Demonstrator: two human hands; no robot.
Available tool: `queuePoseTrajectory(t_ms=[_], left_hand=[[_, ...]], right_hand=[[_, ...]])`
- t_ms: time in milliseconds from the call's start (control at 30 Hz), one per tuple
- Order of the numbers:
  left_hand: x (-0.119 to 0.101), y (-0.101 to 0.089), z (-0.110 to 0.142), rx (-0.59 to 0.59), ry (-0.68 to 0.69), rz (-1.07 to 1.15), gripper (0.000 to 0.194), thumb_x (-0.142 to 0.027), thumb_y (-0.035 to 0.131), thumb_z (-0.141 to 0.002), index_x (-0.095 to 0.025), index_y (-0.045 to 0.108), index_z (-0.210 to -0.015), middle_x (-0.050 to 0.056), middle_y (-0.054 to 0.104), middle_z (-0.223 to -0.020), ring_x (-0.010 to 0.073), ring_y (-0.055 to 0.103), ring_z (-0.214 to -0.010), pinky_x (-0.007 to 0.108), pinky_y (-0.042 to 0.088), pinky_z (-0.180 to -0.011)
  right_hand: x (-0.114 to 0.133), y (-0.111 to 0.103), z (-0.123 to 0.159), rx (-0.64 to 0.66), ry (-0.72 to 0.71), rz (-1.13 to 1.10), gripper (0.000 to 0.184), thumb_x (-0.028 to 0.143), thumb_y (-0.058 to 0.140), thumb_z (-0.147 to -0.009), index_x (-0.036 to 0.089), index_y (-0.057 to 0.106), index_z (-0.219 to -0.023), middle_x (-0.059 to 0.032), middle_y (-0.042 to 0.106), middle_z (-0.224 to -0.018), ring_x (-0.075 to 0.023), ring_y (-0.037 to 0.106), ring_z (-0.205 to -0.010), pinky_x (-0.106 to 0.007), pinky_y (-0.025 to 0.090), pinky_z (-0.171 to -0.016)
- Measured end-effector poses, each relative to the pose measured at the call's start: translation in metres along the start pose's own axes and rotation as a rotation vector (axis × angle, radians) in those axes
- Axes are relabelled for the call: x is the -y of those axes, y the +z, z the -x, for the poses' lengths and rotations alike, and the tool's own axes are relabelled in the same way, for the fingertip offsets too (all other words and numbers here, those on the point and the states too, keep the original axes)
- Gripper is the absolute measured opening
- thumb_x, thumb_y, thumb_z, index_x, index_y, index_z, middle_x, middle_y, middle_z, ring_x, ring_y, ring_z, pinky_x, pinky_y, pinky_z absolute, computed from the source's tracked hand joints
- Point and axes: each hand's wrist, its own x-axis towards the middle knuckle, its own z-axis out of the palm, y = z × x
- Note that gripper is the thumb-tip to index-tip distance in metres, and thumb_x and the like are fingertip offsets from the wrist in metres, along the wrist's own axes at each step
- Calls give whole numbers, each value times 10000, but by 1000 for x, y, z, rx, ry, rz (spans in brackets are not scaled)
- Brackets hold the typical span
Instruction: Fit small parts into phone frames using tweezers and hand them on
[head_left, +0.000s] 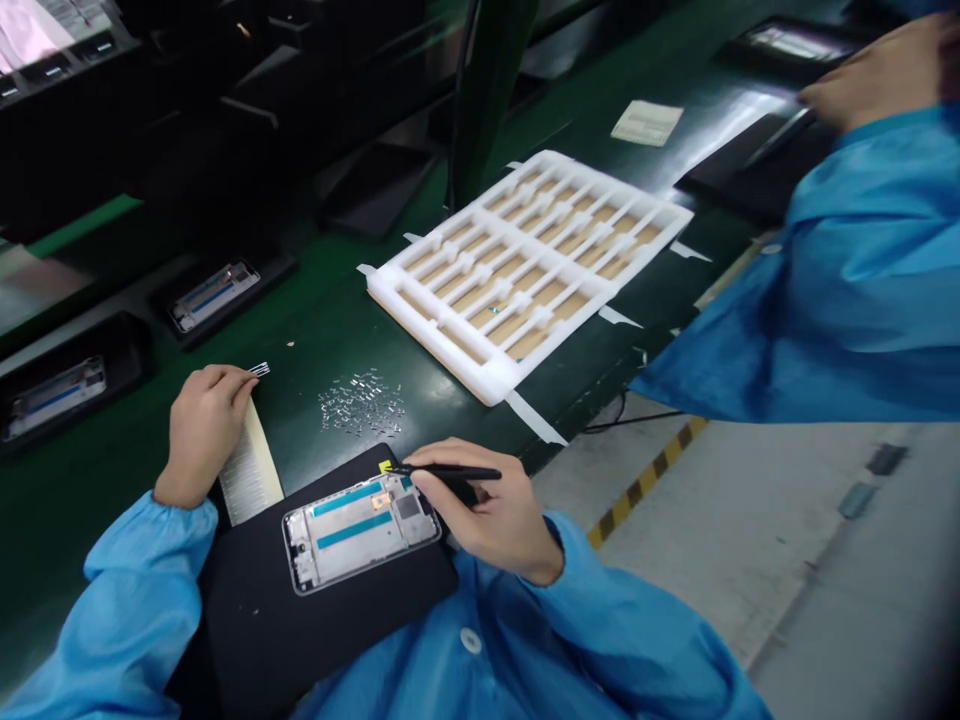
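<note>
Lower center of the frame, a smartphone mid-frame (360, 530) lies flat on a black mat (315, 640), its inner face up, with teal strips across it. The person's right hand (487, 510) is closed in a pen-style grip around black tweezers (450, 472), whose tips reach the frame's upper edge beside a small yellow tab (385, 466).

The left hand (202, 435), to the left of the mat, is curled and pinches a small silver metal piece (259, 369) at the fingertips, too small to make out exactly. Just below that hand lies a pale ribbed strip (249, 475). A scattered pile of tiny silver metal clips (360, 403) sits on the green workbench (315, 335), above the mat.

Upper center, a white foam tray (517, 270) holds rows of tan strips. Black fixtures holding phone frames (214, 297) line the upper left. At the upper right, a co-worker's hand (870, 75) and blue sleeve (862, 270) reach across the bench, well apart from the person's own hands.
</note>
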Motion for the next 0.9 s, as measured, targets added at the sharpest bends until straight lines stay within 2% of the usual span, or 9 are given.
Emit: queuePoseTrajectory(t_ms=[167,367,467,533,600,667,733,800,900], left_hand=[[-3,4,-1,41,37,-62,391,-387,343,-1089,-172,663,-1024,183,710,-1126,356,652,-1073,438,507,-834],[4,-1,-1,75,52,-87,352,-357,332,-1090,-152,616,-1057,157,690,-1032,339,659,-1041,419,519,-839],[-1,-12,2,74,46,-78,333,-332,323,-1098,-160,604,-1145,132,673,-1162,309,655,-1095,377,521,-829],[-12,-24,6,-2,28,-25,298,-336,362,-1100,-178,605,-1169,93,647,-1252,284,644,-1152,359,522,-882],[-32,-38,15,-130,1,99,218,-333,468,-1077,-189,629,-1104,50,670,-1192,244,662,-1113,350,526,-932],[-58,-51,28,-212,3,334,111,-301,601,-1021,-201,648,-1006,6,715,-1011,182,700,-953,315,553,-883],[-86,-60,43,-131,39,640,26,-239,672,-977,-220,655,-977,-28,742,-898,139,721,-821,270,582,-777],[-109,-66,59,25,70,919,66,-179,682,-960,-236,657,-980,-38,767,-872,130,745,-775,250,606,-715],[-130,-69,78,127,66,1134,149,-108,669,-951,-251,666,-991,-33,791,-895,143,776,-799,264,643,-740]], right_hand=[[-2,-1,1,-7,8,4,137,148,710,-936,204,808,-1013,-97,824,-954,-239,788,-878,-377,668,-783],[0,-9,3,-26,15,11,135,174,692,-973,217,803,-1036,-87,822,-968,-234,783,-896,-374,657,-794],[4,-15,5,-65,-4,-26,154,213,642,-1019,230,787,-1069,-93,814,-1022,-249,774,-966,-408,649,-855],[8,-18,7,-103,-13,-87,198,251,581,-1055,235,778,-1052,-107,801,-1103,-274,762,-1047,-461,638,-927],[16,-18,9,-139,-7,-127,250,259,527,-1076,236,769,-1018,-110,788,-1117,-274,761,-1035,-471,640,-920],[25,-12,10,-132,0,-101,251,220,517,-1072,234,764,-1032,-101,775,-1052,-235,763,-922,-406,652,-817],[33,-3,10,-82,-18,-31,201,173,573,-1038,226,765,-1069,-86,762,-986,-189,740,-801,-329,633,-702],[41,6,11,-16,-45,5,151,145,670,-982,215,767,-1075,-75,765,-967,-149,705,-696,-278,605,-619],[49,16,13,36,-49,-36,146,113,712,-955,208,767,-1052,-70,779,-939,-146,720,-697,-264,618,-639]])
